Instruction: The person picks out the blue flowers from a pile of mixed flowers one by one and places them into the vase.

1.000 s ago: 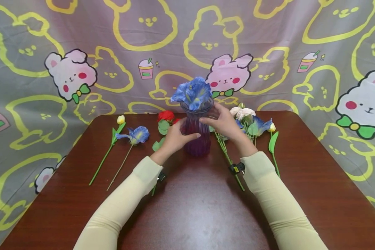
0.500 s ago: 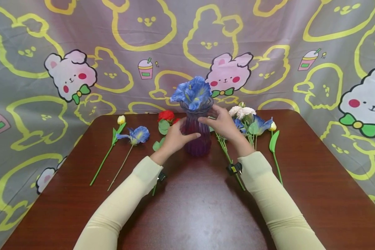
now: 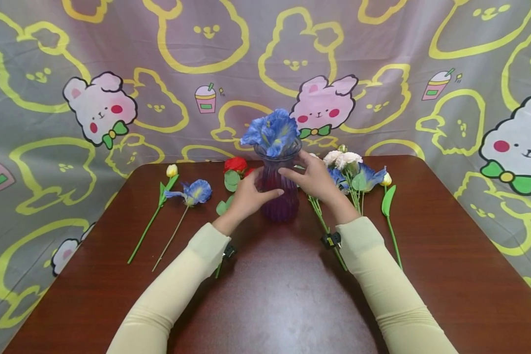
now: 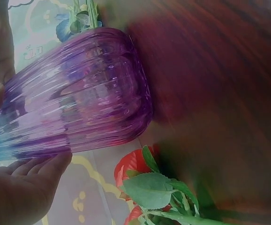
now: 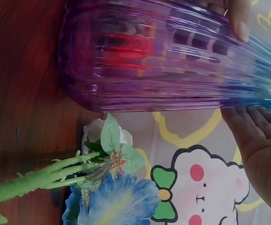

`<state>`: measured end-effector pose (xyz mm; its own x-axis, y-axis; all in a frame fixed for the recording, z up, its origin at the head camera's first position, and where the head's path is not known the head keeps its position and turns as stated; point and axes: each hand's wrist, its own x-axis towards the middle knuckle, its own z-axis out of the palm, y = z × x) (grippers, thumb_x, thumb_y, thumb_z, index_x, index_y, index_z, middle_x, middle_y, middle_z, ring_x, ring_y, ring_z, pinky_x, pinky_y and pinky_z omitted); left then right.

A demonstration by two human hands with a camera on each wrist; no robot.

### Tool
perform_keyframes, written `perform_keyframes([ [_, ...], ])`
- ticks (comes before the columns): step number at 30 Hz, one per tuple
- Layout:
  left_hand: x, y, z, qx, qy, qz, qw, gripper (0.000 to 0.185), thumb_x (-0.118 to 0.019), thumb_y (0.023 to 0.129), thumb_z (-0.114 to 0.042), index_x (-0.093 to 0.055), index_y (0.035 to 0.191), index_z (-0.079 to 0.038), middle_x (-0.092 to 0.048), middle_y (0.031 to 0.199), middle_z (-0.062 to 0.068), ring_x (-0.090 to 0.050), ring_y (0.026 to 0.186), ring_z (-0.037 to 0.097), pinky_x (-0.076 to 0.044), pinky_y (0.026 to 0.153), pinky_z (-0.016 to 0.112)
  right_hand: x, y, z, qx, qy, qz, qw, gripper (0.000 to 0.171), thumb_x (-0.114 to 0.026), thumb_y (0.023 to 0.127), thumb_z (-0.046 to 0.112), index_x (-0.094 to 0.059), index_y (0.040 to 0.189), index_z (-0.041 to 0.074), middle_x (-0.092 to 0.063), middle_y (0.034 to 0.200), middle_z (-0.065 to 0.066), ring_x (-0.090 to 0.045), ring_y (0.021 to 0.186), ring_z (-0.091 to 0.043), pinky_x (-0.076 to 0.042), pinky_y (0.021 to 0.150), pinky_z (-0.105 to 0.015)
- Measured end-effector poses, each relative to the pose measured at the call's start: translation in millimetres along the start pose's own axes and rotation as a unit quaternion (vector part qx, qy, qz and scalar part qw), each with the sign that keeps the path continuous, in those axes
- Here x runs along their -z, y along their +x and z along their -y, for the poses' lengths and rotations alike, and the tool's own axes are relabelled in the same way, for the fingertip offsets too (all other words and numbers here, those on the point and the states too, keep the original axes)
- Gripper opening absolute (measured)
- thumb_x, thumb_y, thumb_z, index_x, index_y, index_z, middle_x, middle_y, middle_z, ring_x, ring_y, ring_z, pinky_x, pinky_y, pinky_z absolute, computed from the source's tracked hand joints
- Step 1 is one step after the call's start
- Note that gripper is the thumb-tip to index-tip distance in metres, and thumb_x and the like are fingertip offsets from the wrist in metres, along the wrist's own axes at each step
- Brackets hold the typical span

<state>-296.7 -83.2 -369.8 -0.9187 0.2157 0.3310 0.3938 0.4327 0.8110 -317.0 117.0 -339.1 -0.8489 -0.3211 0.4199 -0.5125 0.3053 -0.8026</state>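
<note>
A ribbed glass vase [image 3: 280,205], purple low down and bluish toward its neck, stands upright on the table. Over its flared rim sits a large blue flower head [image 3: 272,132]. My left hand [image 3: 249,194] holds the vase's body from the left, thumb across the front. Higher up, my right hand [image 3: 317,181] holds the neck from the right, its thumb in front. In the left wrist view, fingers [image 4: 46,171] lie along the glass [image 4: 84,89]. The right wrist view has my palm [image 5: 267,154] beside the neck; part of that hand is cut off.
On the left of the table [image 3: 265,305] lie a yellow tulip [image 3: 171,170] and a blue flower [image 3: 194,191]. Red flowers [image 3: 235,164] lie beside my left hand. At right are white flowers [image 3: 347,160], a blue bloom [image 3: 371,177] and another tulip [image 3: 386,204]. A patterned curtain [image 3: 248,59] hangs behind.
My right hand has shifted slightly left against the vase's neck. The left hand, the vase and the blue flower look unmoved.
</note>
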Motion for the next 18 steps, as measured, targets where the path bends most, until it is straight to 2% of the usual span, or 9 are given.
perform_keyframes([
  [6,1.2,-0.9,-0.8,0.005,-0.003,0.002,1.0,0.072,-0.082,0.08,-0.03,-0.048,0.139,-0.008,-0.058,0.131,0.007,-0.056,0.117,0.017,-0.045,0.096,0.035,-0.8,-1.1,-0.3,0.003,0.004,0.001,1.0,0.058,-0.072,0.09,0.024,-0.05,0.141,0.008,-0.059,0.13,-0.014,-0.056,0.12,-0.026,-0.047,0.095,-0.042],
  [18,5.0,1.8,-3.2,0.002,0.049,0.018,0.9986,0.074,-0.079,0.082,-0.034,-0.046,0.142,-0.008,-0.056,0.133,0.008,-0.055,0.118,0.02,-0.046,0.095,0.039,-2.0,-1.7,-1.9,0.022,0.011,0.0,1.0,0.056,-0.071,0.091,0.02,-0.049,0.14,0.007,-0.058,0.131,-0.014,-0.056,0.121,-0.026,-0.045,0.097,-0.046],
])
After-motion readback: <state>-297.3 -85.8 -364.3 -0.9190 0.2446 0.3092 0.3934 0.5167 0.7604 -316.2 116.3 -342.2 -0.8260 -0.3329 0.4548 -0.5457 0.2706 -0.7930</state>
